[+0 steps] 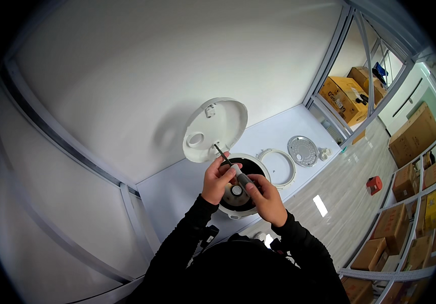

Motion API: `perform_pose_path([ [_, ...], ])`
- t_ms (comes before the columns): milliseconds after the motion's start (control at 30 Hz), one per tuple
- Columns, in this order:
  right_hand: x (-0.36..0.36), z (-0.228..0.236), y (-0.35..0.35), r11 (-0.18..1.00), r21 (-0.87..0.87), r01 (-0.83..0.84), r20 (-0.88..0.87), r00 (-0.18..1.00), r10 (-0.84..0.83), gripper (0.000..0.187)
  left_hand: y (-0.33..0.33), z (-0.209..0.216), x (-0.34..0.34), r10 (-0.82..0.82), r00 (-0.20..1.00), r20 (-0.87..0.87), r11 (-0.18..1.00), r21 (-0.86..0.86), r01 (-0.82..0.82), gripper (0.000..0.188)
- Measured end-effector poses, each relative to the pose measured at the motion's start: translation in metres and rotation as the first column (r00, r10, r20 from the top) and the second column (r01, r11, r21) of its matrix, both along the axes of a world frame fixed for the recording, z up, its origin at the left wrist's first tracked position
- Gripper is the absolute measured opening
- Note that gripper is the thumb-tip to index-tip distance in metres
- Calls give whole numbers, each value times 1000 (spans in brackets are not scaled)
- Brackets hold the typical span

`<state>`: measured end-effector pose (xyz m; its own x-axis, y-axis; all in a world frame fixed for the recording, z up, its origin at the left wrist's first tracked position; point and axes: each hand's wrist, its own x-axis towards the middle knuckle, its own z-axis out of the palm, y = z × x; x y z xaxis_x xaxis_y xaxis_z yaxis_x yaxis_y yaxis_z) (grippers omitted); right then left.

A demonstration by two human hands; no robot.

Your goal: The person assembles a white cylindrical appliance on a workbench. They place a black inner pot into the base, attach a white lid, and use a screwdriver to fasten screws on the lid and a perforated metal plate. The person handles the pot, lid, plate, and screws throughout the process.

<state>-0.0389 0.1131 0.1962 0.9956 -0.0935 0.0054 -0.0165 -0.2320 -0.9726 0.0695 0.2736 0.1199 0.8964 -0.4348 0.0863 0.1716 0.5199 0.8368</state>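
A white rice cooker (235,215) stands on the white table (162,197), its lid (228,124) raised and its inside facing up at me. My right hand (271,203) is closed round the grey handle of a screwdriver (243,179). The fingers of my left hand (214,183) are closed about its front end and the white collar. Its dark shaft slants up and left, with the tip at or close to the lid's lower edge; whether it touches a screw is too small to tell. Below both hands, the cooker's dark inside shows a round central part (236,190).
Right of the cooker lie a white ring (292,176), a round perforated metal plate (303,151) and small white parts (324,154). White panels with metal frames stand behind and left. Beyond the table's right edge are shelves with cardboard boxes (391,228) and a red object (374,185) on the floor.
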Motion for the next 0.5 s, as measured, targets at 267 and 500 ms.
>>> perform_pose_path([
  [267,-5,9,5,914,-391,107,165,985,-45,50,-4,8,-1,72,997,-28,994,84,-69,66],
  [500,-6,8,4,924,-370,99,121,991,-57,46,-7,9,-3,107,994,-26,987,119,-103,62],
])
